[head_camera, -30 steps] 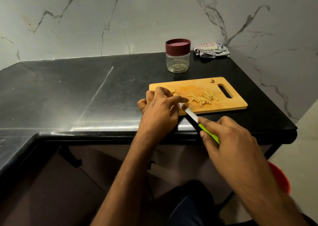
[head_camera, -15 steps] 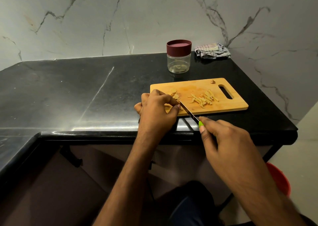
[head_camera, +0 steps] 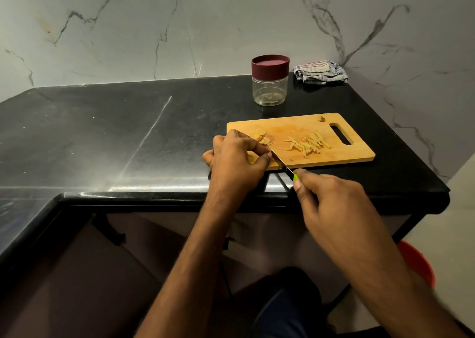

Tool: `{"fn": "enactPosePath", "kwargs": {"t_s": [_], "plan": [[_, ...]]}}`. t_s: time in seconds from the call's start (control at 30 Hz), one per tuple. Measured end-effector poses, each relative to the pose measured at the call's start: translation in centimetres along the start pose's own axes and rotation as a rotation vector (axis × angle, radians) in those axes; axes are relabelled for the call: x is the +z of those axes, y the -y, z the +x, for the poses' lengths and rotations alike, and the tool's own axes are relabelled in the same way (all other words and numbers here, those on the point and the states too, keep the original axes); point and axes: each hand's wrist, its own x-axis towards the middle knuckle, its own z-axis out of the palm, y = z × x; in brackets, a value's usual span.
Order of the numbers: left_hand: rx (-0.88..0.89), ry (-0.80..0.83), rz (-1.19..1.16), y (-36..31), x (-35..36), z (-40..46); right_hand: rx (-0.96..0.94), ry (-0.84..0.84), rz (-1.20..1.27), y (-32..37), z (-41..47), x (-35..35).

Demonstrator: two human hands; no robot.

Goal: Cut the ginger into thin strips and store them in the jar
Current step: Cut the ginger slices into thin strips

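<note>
Both hands at cutting board (head_camera: 357, 155): left hand (head_camera: 236, 162) on ginger slices (head_camera: 261, 138), right hand (head_camera: 331, 201) round knife (head_camera: 282, 164).

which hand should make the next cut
Right. The right hand grips the knife, blade on the board beside the left hand, which rests by the ginger slices.

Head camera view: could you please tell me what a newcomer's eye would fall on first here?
The wooden cutting board on the black countertop draws the eye first: the left hand steadies ginger slices while the right hand works a green-handled knife. A pile of ginger strips lies mid-board, and behind it stands a clear jar with its maroon lid on.
</note>
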Motion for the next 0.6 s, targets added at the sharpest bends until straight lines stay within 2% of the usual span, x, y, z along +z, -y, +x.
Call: {"fn": "enactPosePath", "kwargs": {"t_s": [0.23,0.37,0.6], "plan": [[-0.003,-0.012,0.009,0.0,0.1,-0.1,0.018,0.03,-0.043,-0.5,-1.2,-0.6],[0.007,-0.016,0.012,0.0,0.1,-0.1,0.04,-0.002,-0.162,-1.1,-1.5,-1.0],[0.194,0.017,0.15,-0.4,0.2,-0.6,0.072,0.038,-0.151,-1.3,-1.3,-0.3]]}}
